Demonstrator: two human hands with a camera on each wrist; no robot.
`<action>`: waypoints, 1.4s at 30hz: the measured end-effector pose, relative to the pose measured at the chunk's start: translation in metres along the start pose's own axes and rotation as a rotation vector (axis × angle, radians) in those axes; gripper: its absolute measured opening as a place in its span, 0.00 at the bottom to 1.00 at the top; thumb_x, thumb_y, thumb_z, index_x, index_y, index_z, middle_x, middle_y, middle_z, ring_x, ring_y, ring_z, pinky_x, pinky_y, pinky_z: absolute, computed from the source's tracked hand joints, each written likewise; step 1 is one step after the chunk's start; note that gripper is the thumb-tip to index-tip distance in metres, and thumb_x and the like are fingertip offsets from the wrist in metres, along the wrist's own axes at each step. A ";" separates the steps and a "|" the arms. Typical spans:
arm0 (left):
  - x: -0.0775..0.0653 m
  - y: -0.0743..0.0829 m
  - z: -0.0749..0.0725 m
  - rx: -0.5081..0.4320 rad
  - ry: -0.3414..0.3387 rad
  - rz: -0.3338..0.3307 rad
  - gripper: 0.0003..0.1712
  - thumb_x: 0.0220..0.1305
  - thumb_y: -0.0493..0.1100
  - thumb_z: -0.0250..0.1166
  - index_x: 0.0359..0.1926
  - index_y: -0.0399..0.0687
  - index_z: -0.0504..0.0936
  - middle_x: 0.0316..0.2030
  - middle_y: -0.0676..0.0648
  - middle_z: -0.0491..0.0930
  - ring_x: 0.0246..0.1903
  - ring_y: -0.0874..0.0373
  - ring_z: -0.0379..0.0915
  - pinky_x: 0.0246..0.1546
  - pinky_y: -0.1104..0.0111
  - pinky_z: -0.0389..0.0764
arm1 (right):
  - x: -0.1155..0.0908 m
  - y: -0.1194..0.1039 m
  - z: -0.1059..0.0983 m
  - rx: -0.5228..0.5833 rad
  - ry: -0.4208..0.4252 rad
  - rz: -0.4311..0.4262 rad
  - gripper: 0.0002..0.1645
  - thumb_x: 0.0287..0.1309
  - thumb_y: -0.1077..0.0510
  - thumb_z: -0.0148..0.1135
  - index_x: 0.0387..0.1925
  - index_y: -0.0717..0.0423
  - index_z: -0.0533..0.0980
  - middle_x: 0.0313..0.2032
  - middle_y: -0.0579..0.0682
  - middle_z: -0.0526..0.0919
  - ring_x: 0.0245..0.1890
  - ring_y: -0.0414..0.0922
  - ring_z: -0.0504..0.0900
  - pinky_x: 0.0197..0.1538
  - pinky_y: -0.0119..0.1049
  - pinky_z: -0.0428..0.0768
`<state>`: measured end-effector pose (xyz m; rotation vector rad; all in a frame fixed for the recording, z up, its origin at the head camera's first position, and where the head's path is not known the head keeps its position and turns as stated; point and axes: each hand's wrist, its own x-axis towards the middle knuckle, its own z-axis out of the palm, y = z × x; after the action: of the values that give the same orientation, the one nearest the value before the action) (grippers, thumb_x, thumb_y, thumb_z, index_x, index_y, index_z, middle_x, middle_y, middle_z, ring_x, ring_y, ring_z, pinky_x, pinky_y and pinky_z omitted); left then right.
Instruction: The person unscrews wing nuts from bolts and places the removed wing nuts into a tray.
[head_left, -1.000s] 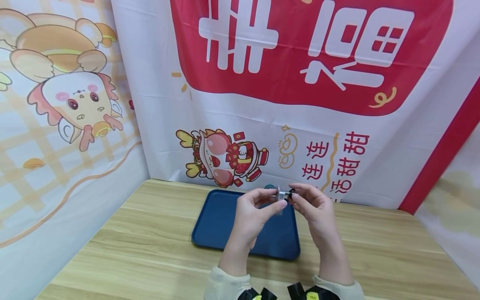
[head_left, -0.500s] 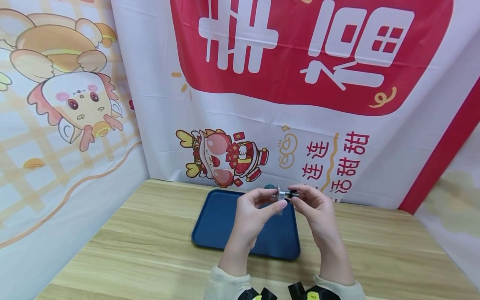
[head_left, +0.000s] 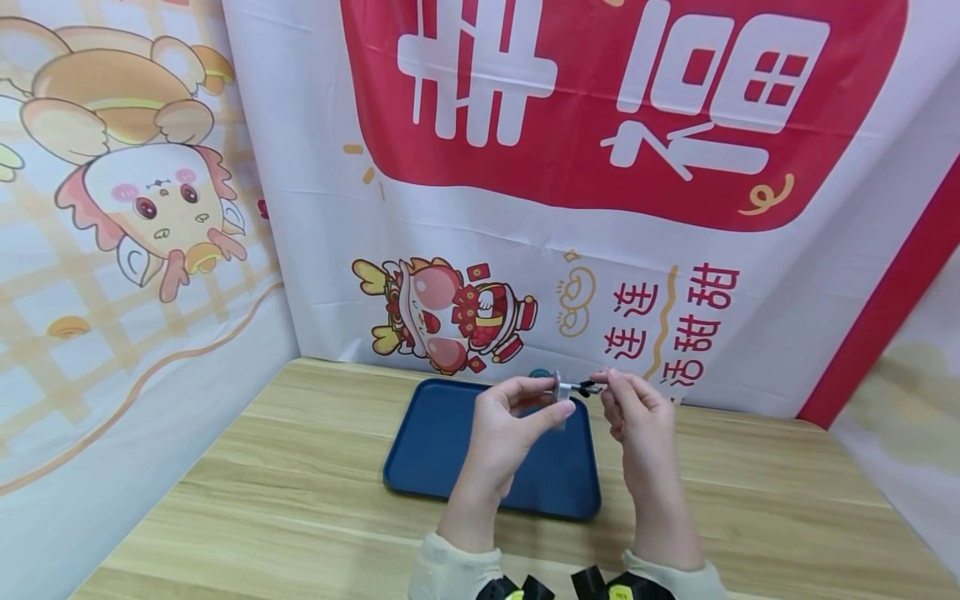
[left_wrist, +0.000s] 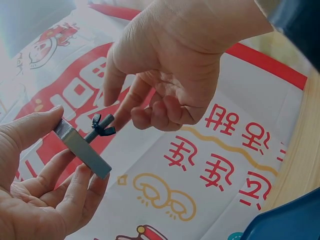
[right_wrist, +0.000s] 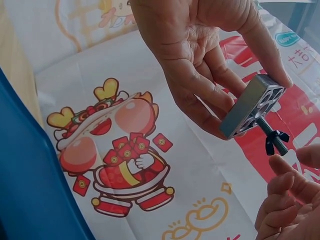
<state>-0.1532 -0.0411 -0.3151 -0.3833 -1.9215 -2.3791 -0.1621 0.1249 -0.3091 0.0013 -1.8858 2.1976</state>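
Left hand (head_left: 510, 427) is pinching metal block (left_wrist: 83, 151); right hand (head_left: 641, 417) is hovering near wing nut (left_wrist: 103, 126), fingers holding nothing. Risk: overspinning could be dropping wing nut off bolt (right_wrist: 263, 125).

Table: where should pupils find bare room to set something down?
Bare tabletop: between left wall cloth and tray; right of the right hand. The tray's visible floor is bare too. Crowded: the left hand holding the metal block, right hand close by.

White banner (head_left: 315, 208), sideways red characters “连连” (head_left: 635, 298) and “活甜甜” (head_left: 703, 333); large white “福” (head_left: 741, 75), on red patch (head_left: 577, 158)
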 end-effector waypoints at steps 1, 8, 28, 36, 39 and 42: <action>0.000 0.000 0.000 0.000 -0.001 0.001 0.20 0.59 0.39 0.72 0.53 0.39 0.83 0.46 0.39 0.84 0.47 0.56 0.79 0.47 0.66 0.85 | 0.000 0.000 0.001 0.011 0.007 0.004 0.16 0.71 0.48 0.56 0.30 0.42 0.85 0.17 0.41 0.69 0.20 0.38 0.64 0.23 0.29 0.57; 0.001 0.000 0.000 0.011 0.001 0.006 0.20 0.60 0.39 0.72 0.52 0.39 0.83 0.46 0.39 0.84 0.47 0.56 0.78 0.48 0.66 0.84 | -0.001 0.001 0.007 0.011 0.002 0.023 0.18 0.71 0.46 0.56 0.28 0.42 0.85 0.15 0.41 0.70 0.19 0.37 0.66 0.22 0.28 0.58; 0.001 0.000 0.001 0.011 0.003 -0.003 0.20 0.59 0.39 0.72 0.52 0.39 0.83 0.46 0.39 0.83 0.46 0.56 0.79 0.48 0.65 0.85 | -0.002 0.000 0.011 0.079 -0.013 0.018 0.19 0.71 0.54 0.57 0.25 0.44 0.86 0.23 0.41 0.79 0.24 0.36 0.76 0.31 0.25 0.79; 0.001 0.000 0.000 -0.001 0.001 -0.008 0.20 0.60 0.39 0.72 0.53 0.38 0.83 0.47 0.39 0.83 0.46 0.56 0.78 0.48 0.65 0.85 | -0.001 0.001 0.004 0.094 -0.110 -0.069 0.14 0.69 0.60 0.59 0.30 0.45 0.87 0.30 0.42 0.84 0.30 0.36 0.82 0.42 0.28 0.85; 0.001 -0.001 -0.001 -0.007 -0.002 -0.007 0.20 0.60 0.39 0.72 0.53 0.38 0.83 0.47 0.38 0.83 0.46 0.55 0.78 0.47 0.65 0.85 | 0.000 0.001 0.003 0.082 -0.129 -0.083 0.12 0.67 0.61 0.60 0.33 0.45 0.87 0.36 0.43 0.84 0.34 0.35 0.84 0.45 0.28 0.85; 0.002 -0.001 0.000 -0.012 -0.005 -0.004 0.20 0.60 0.39 0.72 0.53 0.38 0.83 0.47 0.38 0.83 0.45 0.56 0.78 0.47 0.66 0.85 | 0.000 0.003 0.002 0.063 -0.140 -0.099 0.10 0.67 0.62 0.61 0.37 0.48 0.86 0.39 0.43 0.83 0.38 0.35 0.85 0.47 0.28 0.84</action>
<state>-0.1552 -0.0410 -0.3157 -0.3862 -1.9128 -2.3956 -0.1633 0.1224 -0.3113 0.2605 -1.8434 2.2411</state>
